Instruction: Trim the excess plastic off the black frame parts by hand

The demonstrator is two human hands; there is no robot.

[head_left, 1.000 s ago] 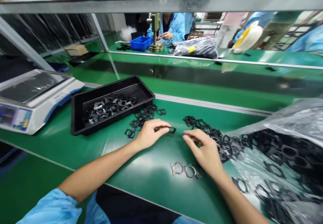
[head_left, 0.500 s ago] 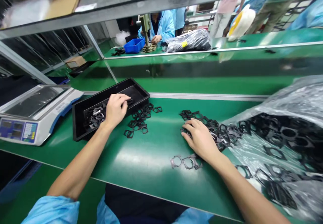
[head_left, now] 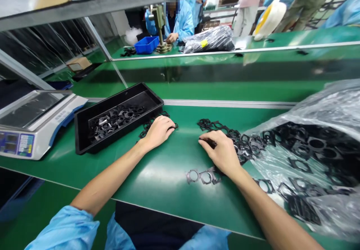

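Black ring frames (head_left: 249,145) lie heaped well to the right of the black tray (head_left: 123,130), the heap running into an open clear bag (head_left: 309,106) farther right. Our right hand (head_left: 221,148) is at the near edge of this heap, thumb and fingers pinching a dark piece (head_left: 209,142). Our left hand (head_left: 160,131) is just beside the right end of the tray, over a smaller cluster (head_left: 144,128), its fingers bent; black shows at their tips, though we cannot tell whether they grip it. Inside the tray we see a jumbled layer, with bare floor toward its far right end. To the right of the tray and nearer to us, a few loose pieces (head_left: 216,175) sit apart on the green table (head_left: 140,193). Just left of the tray stands a scale (head_left: 30,130). Beyond the tray, on another bench, we see a blue bin (head_left: 146,45), a hand press (head_left: 159,24) and a co-worker in a blue coat (head_left: 184,20), with a wrapped bundle (head_left: 209,41) to their side.
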